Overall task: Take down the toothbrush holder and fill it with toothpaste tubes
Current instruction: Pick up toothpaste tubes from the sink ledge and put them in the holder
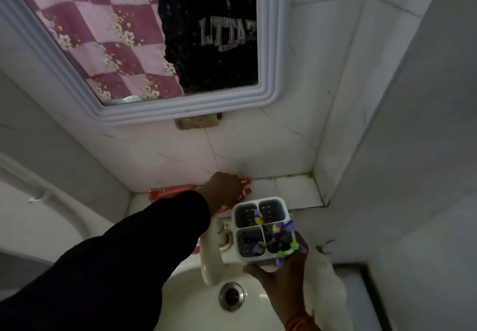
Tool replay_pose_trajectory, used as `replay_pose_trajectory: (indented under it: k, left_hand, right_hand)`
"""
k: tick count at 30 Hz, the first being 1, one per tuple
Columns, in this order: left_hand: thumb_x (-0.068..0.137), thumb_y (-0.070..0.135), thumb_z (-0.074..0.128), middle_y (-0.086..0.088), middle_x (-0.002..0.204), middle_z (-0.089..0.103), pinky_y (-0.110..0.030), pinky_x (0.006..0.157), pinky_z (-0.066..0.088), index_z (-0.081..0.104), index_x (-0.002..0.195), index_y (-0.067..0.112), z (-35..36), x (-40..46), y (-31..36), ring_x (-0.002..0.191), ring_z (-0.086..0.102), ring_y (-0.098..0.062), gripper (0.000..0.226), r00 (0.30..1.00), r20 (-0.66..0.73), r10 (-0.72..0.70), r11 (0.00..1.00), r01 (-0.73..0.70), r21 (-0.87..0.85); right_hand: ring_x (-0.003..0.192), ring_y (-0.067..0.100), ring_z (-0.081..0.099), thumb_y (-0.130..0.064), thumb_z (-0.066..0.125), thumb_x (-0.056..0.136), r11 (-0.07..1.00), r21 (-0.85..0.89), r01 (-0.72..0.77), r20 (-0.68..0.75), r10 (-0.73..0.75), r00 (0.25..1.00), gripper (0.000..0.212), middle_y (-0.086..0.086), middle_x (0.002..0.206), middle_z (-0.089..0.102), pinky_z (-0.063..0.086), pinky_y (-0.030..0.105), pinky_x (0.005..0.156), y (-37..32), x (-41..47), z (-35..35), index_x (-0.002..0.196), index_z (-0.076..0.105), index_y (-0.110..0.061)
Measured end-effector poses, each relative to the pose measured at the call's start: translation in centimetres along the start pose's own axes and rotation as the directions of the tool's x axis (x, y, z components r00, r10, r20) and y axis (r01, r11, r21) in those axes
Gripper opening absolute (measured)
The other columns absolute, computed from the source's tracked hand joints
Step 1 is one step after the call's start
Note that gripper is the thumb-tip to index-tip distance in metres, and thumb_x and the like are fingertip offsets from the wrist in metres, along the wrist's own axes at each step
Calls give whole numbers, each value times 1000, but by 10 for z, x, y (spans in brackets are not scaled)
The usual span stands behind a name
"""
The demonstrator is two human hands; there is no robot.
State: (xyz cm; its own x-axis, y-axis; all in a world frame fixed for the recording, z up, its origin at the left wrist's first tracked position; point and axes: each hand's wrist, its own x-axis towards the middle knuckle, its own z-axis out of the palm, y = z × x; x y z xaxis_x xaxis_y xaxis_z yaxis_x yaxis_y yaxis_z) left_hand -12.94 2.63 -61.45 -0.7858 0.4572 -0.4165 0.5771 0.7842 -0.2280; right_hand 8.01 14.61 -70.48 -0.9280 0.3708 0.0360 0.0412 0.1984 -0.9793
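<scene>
Dark-sleeved left hand (224, 191) reaches to the tiled ledge (296, 188), fingers curled down over red toothpaste tubes (170, 193) lying lengthwise along the wall; how firmly they grip, I cannot tell. Right hand (281, 276) cups the white four-compartment plastic toothbrush holder (260, 230) from below, upright, openings facing up, above the white basin (196, 302).

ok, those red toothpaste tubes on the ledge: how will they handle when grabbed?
The red toothpaste tubes lie flat and thin, so probably soft and bendy. They look glossy, maybe slippery. Flat bodies shouldn't roll. The left hand covers some, so pulling one may drag its neighbours.
</scene>
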Motion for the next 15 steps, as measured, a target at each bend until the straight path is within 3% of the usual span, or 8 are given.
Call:
replay_pose_trajectory:
  k: [2,6,11,15]
  left_hand:
    - [98,55,41,-9,128,68,-36,89,54,57,139,24,-4,-1,2,109,70,-31,54,1000,4,29,999,-29,34]
    - [89,68,51,-9,116,67,-36,84,52,61,124,18,-38,-15,6,102,67,-29,61,998,-23,66,998,-67,-17]
    - [78,55,75,-5,113,63,-34,80,52,62,126,19,-124,-46,19,96,60,-21,61,995,-31,99,989,-102,-111]
    - [75,53,81,1,77,59,-30,69,47,59,91,13,-162,-51,49,69,55,-15,49,987,123,102,993,-94,-65]
  right_hand:
    - [123,-18,38,-27,100,37,1000,-18,-4,28,4,1000,118,3,133,43,30,-2,99,0,1,-5,137,41,-2]
    - [114,-29,40,-16,99,40,1000,25,-12,78,10,997,111,-18,128,45,31,-8,90,-7,6,-16,135,44,-3]
    - [114,-18,51,-27,99,39,997,3,-72,101,71,992,111,-9,128,58,41,1,92,-14,7,-20,134,45,-10]
    - [110,-17,55,-17,99,42,999,3,-46,114,45,992,99,-12,121,61,46,4,89,-20,5,-20,127,49,-12]
